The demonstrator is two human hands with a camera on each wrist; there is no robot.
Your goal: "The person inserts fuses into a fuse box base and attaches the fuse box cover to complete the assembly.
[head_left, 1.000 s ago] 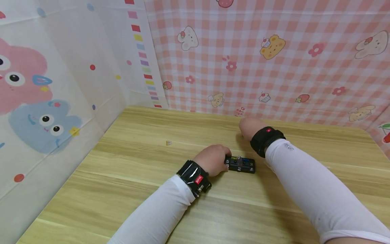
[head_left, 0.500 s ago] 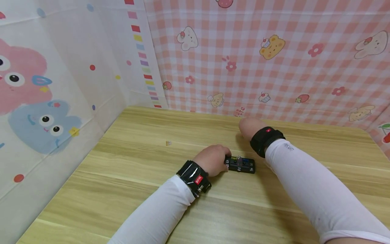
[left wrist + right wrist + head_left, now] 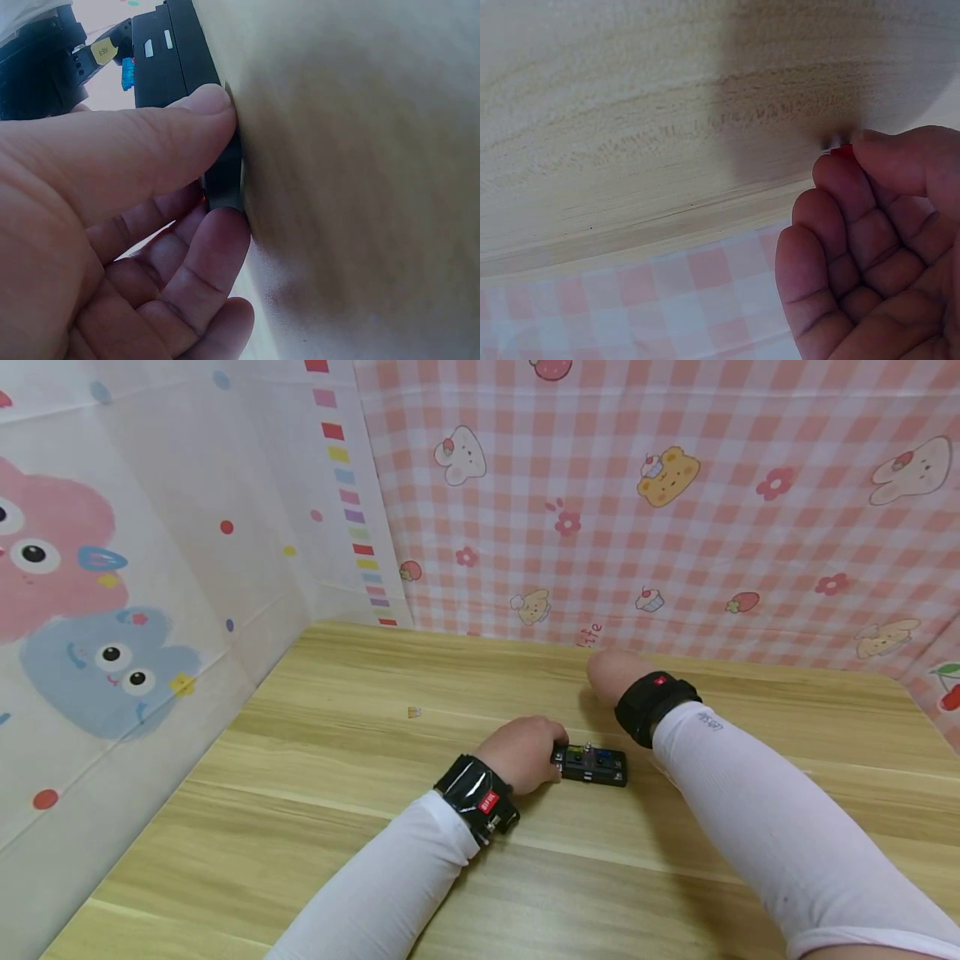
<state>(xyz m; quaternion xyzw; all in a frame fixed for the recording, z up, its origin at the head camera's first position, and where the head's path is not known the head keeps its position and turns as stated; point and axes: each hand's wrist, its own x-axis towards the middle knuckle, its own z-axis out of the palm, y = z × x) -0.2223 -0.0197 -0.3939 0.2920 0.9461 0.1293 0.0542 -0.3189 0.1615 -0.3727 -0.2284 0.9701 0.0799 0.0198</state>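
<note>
A black fuse block (image 3: 592, 765) lies on the wooden table, with a yellow piece, a blue piece and metal screws along its top. My left hand (image 3: 522, 754) grips its left end. In the left wrist view, the thumb (image 3: 202, 109) presses one long side of the block and the fingertips meet its end. Farther back, my right hand (image 3: 617, 675) is low over the table, its fingers hidden from the head view. In the right wrist view, thumb and forefinger pinch a small red blade fuse (image 3: 844, 150), its metal prongs close to the wood; most of it is covered.
A tiny clear-and-tan piece (image 3: 414, 712), like another blade fuse, lies on the wooden table (image 3: 315, 777) left of the block. A pink checked cloth (image 3: 525, 510) hangs behind the table, and a white printed sheet (image 3: 262, 485) at the left.
</note>
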